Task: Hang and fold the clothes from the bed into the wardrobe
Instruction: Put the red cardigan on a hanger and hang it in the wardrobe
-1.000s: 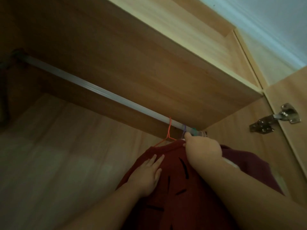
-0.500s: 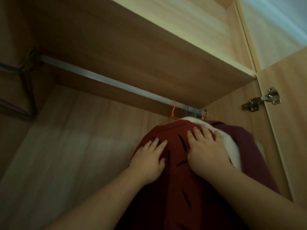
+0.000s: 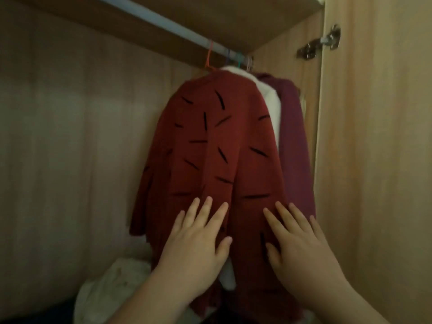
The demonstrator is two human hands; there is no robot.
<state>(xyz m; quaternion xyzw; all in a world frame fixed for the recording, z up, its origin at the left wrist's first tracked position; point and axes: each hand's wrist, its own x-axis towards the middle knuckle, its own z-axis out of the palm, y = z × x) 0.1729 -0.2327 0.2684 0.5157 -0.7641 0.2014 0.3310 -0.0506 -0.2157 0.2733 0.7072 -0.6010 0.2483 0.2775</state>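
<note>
Both hands, left (image 3: 196,249) and right (image 3: 301,249), are lying flat with fingers straight, grasping nothing, on the red top (image 3: 210,148) (black dashes) hanging from the rail (image 3: 163,25).

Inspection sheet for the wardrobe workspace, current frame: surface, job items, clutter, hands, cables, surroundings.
surface: no base board plainly visible below the clothes; too dark to tell.
job's things: red garment with black dashes hangs from the rail under an orange hanger hook; white garment and purple garment hang behind it, on the door side.
clutter: pale crumpled cloth low on the left.
hands: left hand and right hand lie flat, fingers straight, on the red garment's lower part.
cables: nothing seen.
surroundings: wooden back panel, shelf above the rail, open door with metal hinge on the right.
</note>
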